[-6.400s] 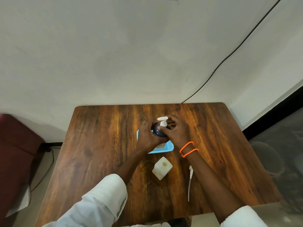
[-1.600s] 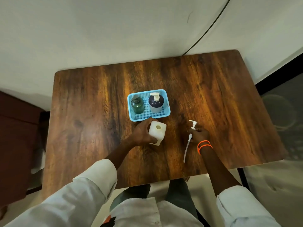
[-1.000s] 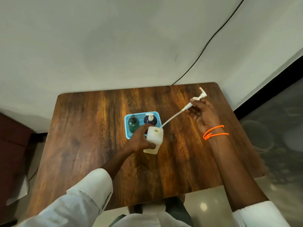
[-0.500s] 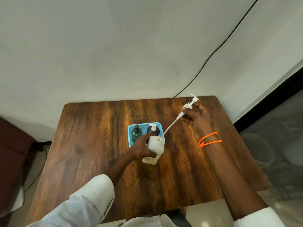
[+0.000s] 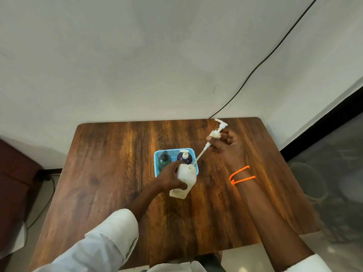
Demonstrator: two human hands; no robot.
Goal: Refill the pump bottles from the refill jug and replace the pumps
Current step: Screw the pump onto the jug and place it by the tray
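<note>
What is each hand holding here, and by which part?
Left hand grips the white jug around its body. Right hand pinches the loose pump at its collar.

I find bare table (image 5: 110, 173) at frame left and lower centre. Mid-frame passage is blocked by the blue basket (image 5: 156, 163), white jug (image 5: 186, 177) and slanting pump tube (image 5: 202, 154).

A black cable (image 5: 261, 63) runs down the pale wall (image 5: 137, 55) on a slant and disappears behind the back edge of the wooden table (image 5: 110, 173), near its far right corner. A dark red piece of furniture (image 5: 13, 193) stands beyond the table's left edge, with another thin cord (image 5: 42, 209) trailing on the floor beside it. A black strip (image 5: 324, 118) lines the foot of the right-hand wall.
</note>
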